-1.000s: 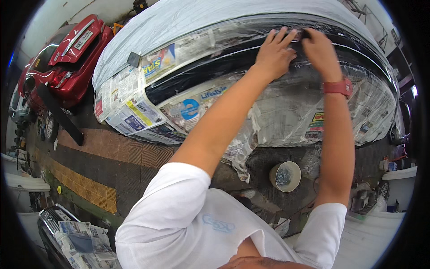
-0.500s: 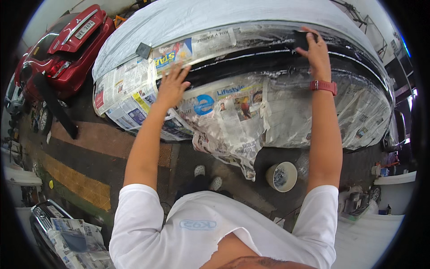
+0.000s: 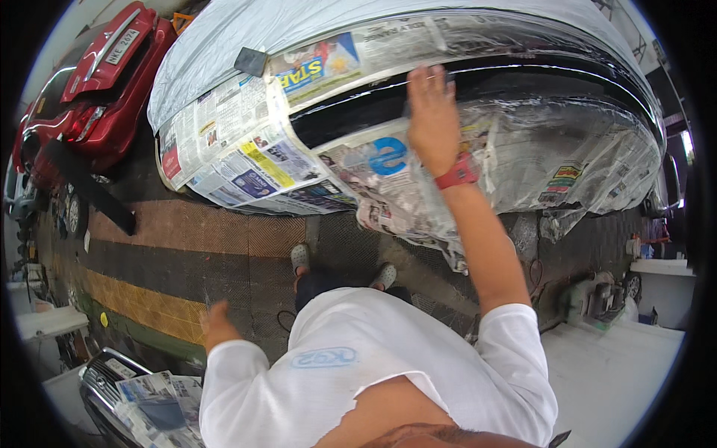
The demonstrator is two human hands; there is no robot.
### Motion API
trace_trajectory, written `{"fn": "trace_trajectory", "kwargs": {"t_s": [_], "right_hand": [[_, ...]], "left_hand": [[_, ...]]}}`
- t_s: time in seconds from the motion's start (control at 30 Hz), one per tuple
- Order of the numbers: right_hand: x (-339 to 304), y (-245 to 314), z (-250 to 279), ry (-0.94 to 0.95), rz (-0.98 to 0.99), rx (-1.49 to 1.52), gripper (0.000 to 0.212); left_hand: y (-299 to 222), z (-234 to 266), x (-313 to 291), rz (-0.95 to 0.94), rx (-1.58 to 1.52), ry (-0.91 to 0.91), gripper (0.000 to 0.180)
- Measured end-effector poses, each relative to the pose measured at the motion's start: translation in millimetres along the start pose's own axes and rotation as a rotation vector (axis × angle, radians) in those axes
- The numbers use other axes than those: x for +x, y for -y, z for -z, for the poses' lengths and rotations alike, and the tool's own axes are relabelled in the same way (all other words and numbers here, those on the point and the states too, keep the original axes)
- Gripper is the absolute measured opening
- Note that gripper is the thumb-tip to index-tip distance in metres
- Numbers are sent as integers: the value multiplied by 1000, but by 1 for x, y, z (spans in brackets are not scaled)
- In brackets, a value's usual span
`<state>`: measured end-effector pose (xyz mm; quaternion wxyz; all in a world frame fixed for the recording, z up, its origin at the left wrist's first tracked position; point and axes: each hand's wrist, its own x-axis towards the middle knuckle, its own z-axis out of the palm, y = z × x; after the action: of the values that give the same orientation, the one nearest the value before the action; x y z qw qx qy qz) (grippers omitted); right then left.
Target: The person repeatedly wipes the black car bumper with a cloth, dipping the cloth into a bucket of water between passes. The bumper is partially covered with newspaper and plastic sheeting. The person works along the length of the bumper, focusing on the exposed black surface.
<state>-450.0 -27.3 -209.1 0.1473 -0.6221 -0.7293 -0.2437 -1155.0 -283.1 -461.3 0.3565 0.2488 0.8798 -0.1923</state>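
My right hand (image 3: 435, 119), with a red watch at the wrist, lies fairly flat on the glossy black panel (image 3: 351, 116) of a masked car. Its fingers point away from me. A bit of a dark sheet, like sandpaper, shows at the fingertips; the palm hides the rest. Printed newspaper (image 3: 246, 160) covers the body around the black strip, with clear plastic film (image 3: 538, 142) on the right. My left hand (image 3: 216, 326) hangs low beside my body, off the car. It is seen edge-on and blurred, so its fingers cannot be made out.
A dark square pad (image 3: 250, 61) rests at the edge of the silver car cover (image 3: 224, 37). At the far left stands a red car (image 3: 104, 82) with a long black strip (image 3: 89, 187) near it. A newspaper-covered front grille part (image 3: 112, 381) lies lower left.
My right hand has slid left along the black panel. The left hand has come off the panel and dropped down beside me. The white bucket is now out of sight.
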Motion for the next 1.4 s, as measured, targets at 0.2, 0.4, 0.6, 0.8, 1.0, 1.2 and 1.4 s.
{"fn": "trace_trajectory", "kwargs": {"t_s": [0.2, 0.4, 0.6, 0.8, 1.0, 1.2, 1.4], "right_hand": [[16, 212, -69, 144, 111, 259, 65], [10, 135, -33, 173, 21, 45, 73], [26, 253, -78, 243, -50, 166, 75], [26, 104, -27, 64, -232, -162, 73], [39, 213, -66, -42, -431, 10, 73], [6, 251, -92, 208, -382, 178, 80], [38, 173, -70, -480, -750, 126, 79]], "left_hand": [[128, -35, 83, 177, 21, 241, 91], [98, -21, 184, -9, 59, 185, 89], [-33, 43, 179, -178, -94, 115, 76], [-68, 94, 189, -369, -123, 105, 75], [-20, 78, 231, -302, 85, 207, 77], [-3, 95, 257, -272, 40, 197, 71], [-79, 146, 195, -502, -54, 121, 64]]}}
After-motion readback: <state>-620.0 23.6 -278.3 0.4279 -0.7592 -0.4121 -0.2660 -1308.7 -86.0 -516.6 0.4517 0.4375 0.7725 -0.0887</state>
